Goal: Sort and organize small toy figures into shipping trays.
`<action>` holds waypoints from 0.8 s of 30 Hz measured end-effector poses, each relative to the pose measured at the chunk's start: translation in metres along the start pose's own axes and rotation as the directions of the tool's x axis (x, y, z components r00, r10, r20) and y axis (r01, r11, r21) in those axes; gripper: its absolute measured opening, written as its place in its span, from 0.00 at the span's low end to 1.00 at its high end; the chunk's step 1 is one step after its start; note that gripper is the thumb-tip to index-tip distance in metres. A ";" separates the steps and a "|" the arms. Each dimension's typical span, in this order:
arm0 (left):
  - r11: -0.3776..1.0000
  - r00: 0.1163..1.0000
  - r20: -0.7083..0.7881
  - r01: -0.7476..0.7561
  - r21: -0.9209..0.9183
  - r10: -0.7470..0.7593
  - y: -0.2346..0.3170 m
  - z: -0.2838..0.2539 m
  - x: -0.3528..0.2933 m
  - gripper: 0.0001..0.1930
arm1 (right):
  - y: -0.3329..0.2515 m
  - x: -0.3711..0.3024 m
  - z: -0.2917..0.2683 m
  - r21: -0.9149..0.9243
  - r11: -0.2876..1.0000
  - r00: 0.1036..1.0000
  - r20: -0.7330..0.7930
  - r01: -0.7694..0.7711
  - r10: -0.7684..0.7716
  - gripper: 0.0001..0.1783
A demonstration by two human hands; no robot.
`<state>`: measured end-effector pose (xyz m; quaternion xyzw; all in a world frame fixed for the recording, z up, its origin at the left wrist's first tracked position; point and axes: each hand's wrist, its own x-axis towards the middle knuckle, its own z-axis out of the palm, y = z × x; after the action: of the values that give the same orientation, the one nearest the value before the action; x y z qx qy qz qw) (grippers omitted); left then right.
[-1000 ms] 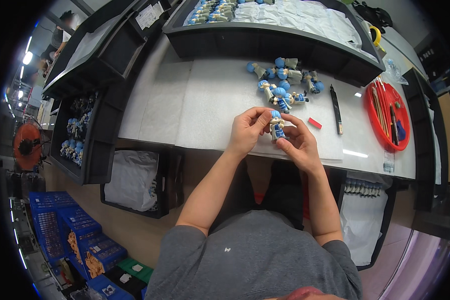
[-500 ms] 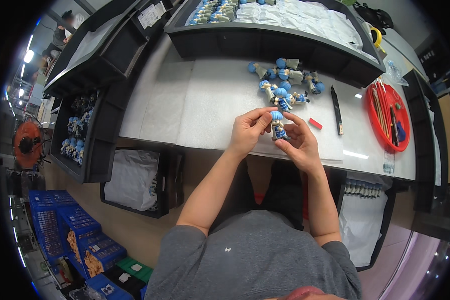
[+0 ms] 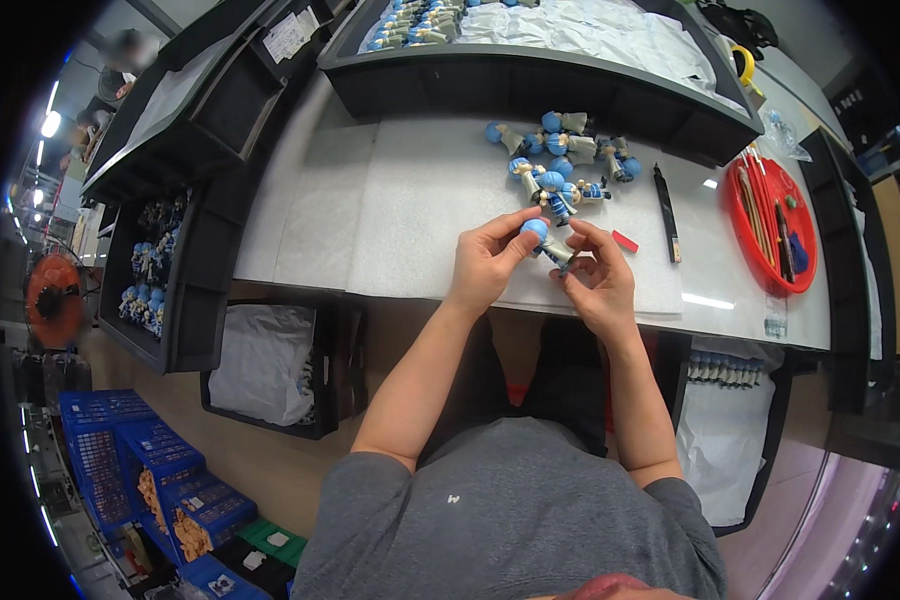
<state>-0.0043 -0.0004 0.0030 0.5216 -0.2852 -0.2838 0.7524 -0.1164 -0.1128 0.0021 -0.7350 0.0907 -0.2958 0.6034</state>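
Observation:
Between my two hands, just above the near part of the white table mat (image 3: 420,230), is a small figurine (image 3: 553,246) with blue hair and a grey cape. It lies tilted, its head to the left and its feet toward the lower right. My left hand (image 3: 490,262) pinches it at the head end with thumb and fingers. At the feet, my right hand (image 3: 604,285) grips it between thumb and fingertips. Just beyond my fingers, several similar figurines (image 3: 570,147) lie in a loose group. A small red block (image 3: 625,241) rests right of my right hand.
A black crate (image 3: 540,98) with figurines on white wrapping stands at the back. On the right are a black cutter-like tool (image 3: 667,215) and a red basket (image 3: 810,272) of brushes. Black crates (image 3: 195,300) flank the table's left side; blue baskets (image 3: 100,460) stand lower left.
The figurine has turned from nearly upright, front showing, to tilted with its grey cape showing. Its head has shifted slightly left. Both hands still hold it.

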 end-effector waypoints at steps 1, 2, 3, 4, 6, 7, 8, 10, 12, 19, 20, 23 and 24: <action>0.998 1.000 -0.003 0.020 -0.053 -0.020 0.001 0.000 0.000 0.15 | 0.001 0.000 0.000 0.000 1.000 1.000 -0.002 0.000 0.000 0.30; 0.998 1.000 -0.001 0.020 -0.053 -0.020 0.001 -0.001 0.000 0.15 | 0.003 0.001 0.000 0.008 1.000 1.000 -0.015 0.008 -0.008 0.30; 0.999 1.000 0.013 -0.005 -0.051 0.005 0.001 -0.001 0.000 0.16 | 0.003 0.001 -0.001 0.014 1.000 0.999 -0.028 0.017 -0.016 0.29; 0.998 0.999 0.027 -0.030 -0.050 0.031 0.001 -0.001 0.000 0.16 | 0.003 0.000 -0.001 0.014 1.000 0.999 -0.030 0.017 -0.017 0.29; 0.998 0.998 0.029 -0.045 -0.054 0.046 -0.001 -0.003 0.001 0.16 | 0.000 0.000 -0.002 0.127 0.990 0.998 -0.009 -0.060 0.062 0.28; 0.996 0.998 0.029 -0.061 -0.059 0.062 -0.002 -0.003 0.002 0.16 | 0.001 0.000 -0.003 0.127 0.990 0.998 -0.011 -0.059 0.061 0.28; 0.996 0.998 0.031 -0.061 -0.058 0.063 -0.001 -0.003 0.002 0.16 | 0.002 0.000 -0.005 0.162 0.984 0.997 0.000 -0.079 0.080 0.28; 0.996 0.998 0.031 -0.049 -0.075 0.052 -0.001 -0.003 0.001 0.16 | 0.002 0.000 -0.007 0.197 0.975 0.995 0.011 -0.098 0.098 0.28; 0.996 0.998 0.028 -0.047 -0.082 0.049 0.000 -0.002 0.001 0.16 | 0.000 0.000 -0.007 0.254 0.961 0.994 0.027 -0.111 0.107 0.29; 0.997 0.999 0.017 -0.037 -0.066 0.039 0.004 -0.002 -0.001 0.17 | -0.001 -0.001 -0.005 0.312 0.939 0.990 0.044 -0.143 0.136 0.29; 0.997 0.999 0.017 -0.037 -0.065 0.038 0.004 -0.003 -0.002 0.17 | 0.000 -0.001 -0.004 0.326 0.936 0.991 0.050 -0.133 0.124 0.27; 0.997 0.999 0.024 -0.035 -0.065 0.036 0.005 -0.003 -0.002 0.17 | -0.001 -0.001 -0.001 0.329 0.936 0.992 0.039 -0.124 0.118 0.24; 0.998 0.999 0.027 -0.033 -0.061 0.035 0.005 -0.002 -0.001 0.18 | -0.001 -0.001 -0.002 0.317 0.940 0.992 0.024 -0.125 0.124 0.23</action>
<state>-0.0031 0.0033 0.0070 0.4896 -0.2957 -0.2867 0.7685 -0.1187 -0.1133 0.0031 -0.6215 0.0871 -0.2667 0.7315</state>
